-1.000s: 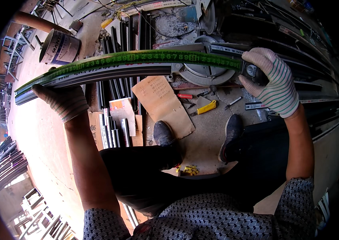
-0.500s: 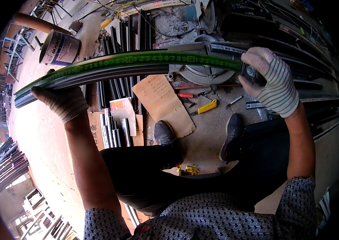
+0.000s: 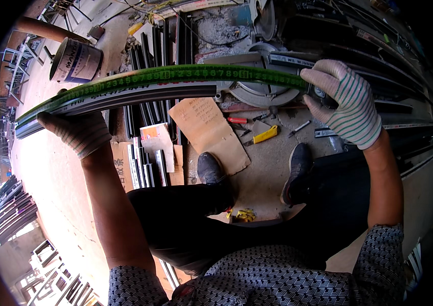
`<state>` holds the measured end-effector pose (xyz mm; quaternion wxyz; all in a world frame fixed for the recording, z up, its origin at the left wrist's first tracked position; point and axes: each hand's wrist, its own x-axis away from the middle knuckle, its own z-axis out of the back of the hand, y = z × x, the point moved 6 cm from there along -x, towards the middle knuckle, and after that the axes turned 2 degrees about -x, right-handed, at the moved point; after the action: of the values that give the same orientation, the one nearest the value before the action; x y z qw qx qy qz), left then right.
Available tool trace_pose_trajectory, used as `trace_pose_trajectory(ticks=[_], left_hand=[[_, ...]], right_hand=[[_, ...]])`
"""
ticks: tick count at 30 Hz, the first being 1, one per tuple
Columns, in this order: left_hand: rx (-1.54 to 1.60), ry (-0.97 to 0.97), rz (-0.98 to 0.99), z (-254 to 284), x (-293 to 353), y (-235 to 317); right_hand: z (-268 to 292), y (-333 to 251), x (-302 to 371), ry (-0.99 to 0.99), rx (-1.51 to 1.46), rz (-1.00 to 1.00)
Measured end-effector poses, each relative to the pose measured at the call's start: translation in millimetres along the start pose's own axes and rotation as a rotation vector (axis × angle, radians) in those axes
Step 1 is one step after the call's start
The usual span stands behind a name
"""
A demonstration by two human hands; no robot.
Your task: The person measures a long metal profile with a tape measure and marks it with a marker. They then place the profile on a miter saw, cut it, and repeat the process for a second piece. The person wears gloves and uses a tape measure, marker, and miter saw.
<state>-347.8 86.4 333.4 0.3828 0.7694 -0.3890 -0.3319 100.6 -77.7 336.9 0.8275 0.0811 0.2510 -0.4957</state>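
In a striped work glove, my left hand [image 3: 78,132] is closed around the left part of a long dark profile bar [image 3: 175,94]. A printed film covers part of that bar. Along its far side runs the green blade [image 3: 196,74] of a tape measure, drawn out well past the bar's right end. The blade's left tip lies by my left hand at the bar's left end. My right hand [image 3: 351,104], gloved too, grips the dark tape measure case [image 3: 323,96], partly hidden by the fingers. Bar and blade are held up above the floor.
Beyond the blade stands a mitre saw [image 3: 265,94]. Dark profiles [image 3: 147,51] lie at its left, with a bucket [image 3: 78,60] farther left. A cardboard sheet with handwriting [image 3: 208,130], a yellow utility knife [image 3: 265,135] and a marker [image 3: 299,128] lie near my shoes [image 3: 210,167].
The bar has turned slightly, so more of its printed film shows beneath the blade. My left hand has shifted a little to the left. The right hand still holds the case.
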Motion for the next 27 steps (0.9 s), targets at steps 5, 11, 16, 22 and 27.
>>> trace_pose_trajectory(ticks=[5,11,16,22,27], left_hand=[[0.016,0.001,0.015,2.6,-3.1,1.7],[0.006,-0.005,0.015,1.4,-1.6,2.1],[0.014,-0.026,0.016,2.6,-2.7,2.2],[0.039,-0.033,-0.004,6.0,-6.2,0.5],[0.068,-0.059,0.000,10.8,-10.2,-1.8]], right_hand=[[-2.2,-0.6,-0.4,-0.020,0.010,-0.013],[-1.6,0.4,1.3,-0.027,-0.004,0.003],[-2.9,-0.5,1.6,-0.011,-0.008,-0.001],[1.2,-4.8,-3.8,0.026,0.072,0.015],[2.0,-5.9,-4.5,0.044,0.124,0.036]])
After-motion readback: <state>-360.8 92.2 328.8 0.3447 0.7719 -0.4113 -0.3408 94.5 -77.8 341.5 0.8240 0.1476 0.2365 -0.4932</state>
